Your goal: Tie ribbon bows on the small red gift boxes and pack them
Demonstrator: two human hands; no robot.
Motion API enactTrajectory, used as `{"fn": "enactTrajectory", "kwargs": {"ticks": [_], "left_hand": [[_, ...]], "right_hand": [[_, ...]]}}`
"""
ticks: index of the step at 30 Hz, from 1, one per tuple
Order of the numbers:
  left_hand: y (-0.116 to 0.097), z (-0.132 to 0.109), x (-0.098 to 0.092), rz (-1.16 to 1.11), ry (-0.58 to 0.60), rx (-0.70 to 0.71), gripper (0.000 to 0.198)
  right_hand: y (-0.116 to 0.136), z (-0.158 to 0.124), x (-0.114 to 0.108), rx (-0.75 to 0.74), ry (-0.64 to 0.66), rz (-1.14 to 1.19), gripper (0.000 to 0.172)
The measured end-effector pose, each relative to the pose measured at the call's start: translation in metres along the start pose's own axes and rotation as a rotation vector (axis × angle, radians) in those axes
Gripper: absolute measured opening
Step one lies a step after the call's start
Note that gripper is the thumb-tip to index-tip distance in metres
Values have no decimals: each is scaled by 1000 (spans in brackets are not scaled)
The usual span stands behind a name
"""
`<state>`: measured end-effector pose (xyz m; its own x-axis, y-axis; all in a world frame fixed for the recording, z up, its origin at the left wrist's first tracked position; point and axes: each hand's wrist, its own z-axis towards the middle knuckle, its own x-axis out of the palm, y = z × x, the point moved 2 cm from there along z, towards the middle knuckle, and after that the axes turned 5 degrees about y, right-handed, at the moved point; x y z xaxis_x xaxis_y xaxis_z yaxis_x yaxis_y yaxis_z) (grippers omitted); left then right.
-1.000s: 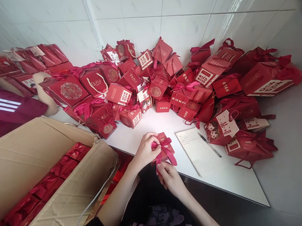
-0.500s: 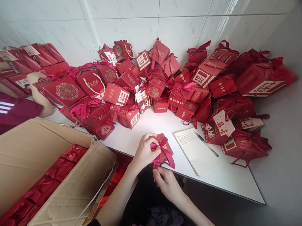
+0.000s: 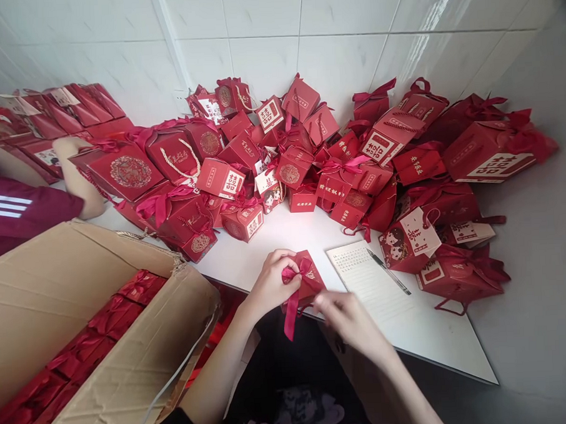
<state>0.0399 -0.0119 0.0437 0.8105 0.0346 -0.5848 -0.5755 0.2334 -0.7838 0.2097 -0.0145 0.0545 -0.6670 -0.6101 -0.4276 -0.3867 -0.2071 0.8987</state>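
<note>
A small red gift box [image 3: 311, 292] with a magenta ribbon bow [image 3: 306, 268] lies at the table's front edge. My left hand [image 3: 277, 280] is at the box's left side, its thumb and fingers pinching a loop of the ribbon. One ribbon tail [image 3: 291, 318] hangs down past the edge. At the box's lower right corner is my right hand [image 3: 344, 315], blurred, with its fingers curled together; whatever they hold, if anything, is hidden.
Many red gift boxes [image 3: 243, 150] are heaped along the wall. To the right lie a notebook [image 3: 361, 277] and pen [image 3: 389, 272]. An open carton [image 3: 143, 355] of red boxes stands at left, near another person's arm [image 3: 77, 177].
My right hand has moved right and slightly up, away from the ribbon tail below the box. My left hand keeps its pinch. The ribbon tails have shifted, one now hanging lower at the left.
</note>
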Motion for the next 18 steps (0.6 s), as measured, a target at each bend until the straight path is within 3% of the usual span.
{"fn": "enactTrajectory", "kwargs": {"ticks": [2, 3, 5, 9, 12, 15, 18], "left_hand": [[0, 1, -2, -1, 26, 11, 5], [0, 1, -4, 0, 39, 13, 5], [0, 1, -6, 13, 71, 16, 5], [2, -4, -9, 46, 107, 42, 19], [3, -8, -10, 21, -59, 16, 31], [4, -11, -10, 9, -327, -202, 18], [-1, -13, -6, 74, -296, -379, 28]], "right_hand": [[0, 14, -24, 2, -260, -75, 45], [-1, 23, -32, -8, -324, -119, 43], [-4, 41, -37, -28, -320, -170, 40], [-11, 60, -26, -24, -237, -126, 31], [-14, 59, -18, -38, -258, -89, 24], [-15, 53, -14, -68, -297, -73, 21], [-15, 48, -11, -88, -365, -70, 19]]}}
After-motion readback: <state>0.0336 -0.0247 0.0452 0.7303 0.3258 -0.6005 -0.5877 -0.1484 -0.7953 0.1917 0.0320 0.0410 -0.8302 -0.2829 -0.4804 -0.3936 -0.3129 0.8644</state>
